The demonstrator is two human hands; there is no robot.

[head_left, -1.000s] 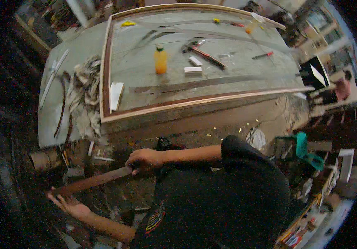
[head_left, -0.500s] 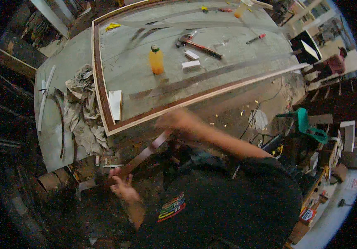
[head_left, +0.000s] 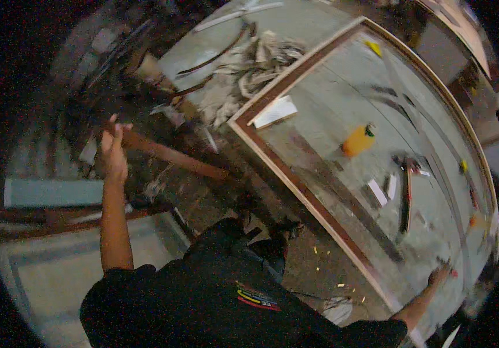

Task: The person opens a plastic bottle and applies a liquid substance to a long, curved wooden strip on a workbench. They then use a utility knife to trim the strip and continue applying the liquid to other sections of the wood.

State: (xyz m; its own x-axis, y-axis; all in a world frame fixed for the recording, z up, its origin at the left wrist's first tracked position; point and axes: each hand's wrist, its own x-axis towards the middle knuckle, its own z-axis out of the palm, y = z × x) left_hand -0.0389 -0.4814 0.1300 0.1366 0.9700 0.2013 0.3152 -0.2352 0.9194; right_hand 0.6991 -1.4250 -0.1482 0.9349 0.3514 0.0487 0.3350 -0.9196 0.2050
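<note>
Reddish-brown wood, a long strip (head_left: 171, 154), runs from the left hand (head_left: 113, 152), whose fingers wrap its far end, slanting down toward the framed panel (head_left: 296, 180), seemingly gripped at one end to swing it clear. Crumpled rags (head_left: 243, 75) lie beyond. On the grey tabletop (head_left: 342, 98) inside the frame sit a white block (head_left: 275, 111) and an orange bottle (head_left: 356, 140). Far right, the right hand (head_left: 439, 274) rests spread on the panel's edge, perhaps for balance, holding nothing.

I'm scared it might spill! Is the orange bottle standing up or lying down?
Lying down. The orange bottle rests on its side on the framed panel, cap end pointing up-right.
</note>
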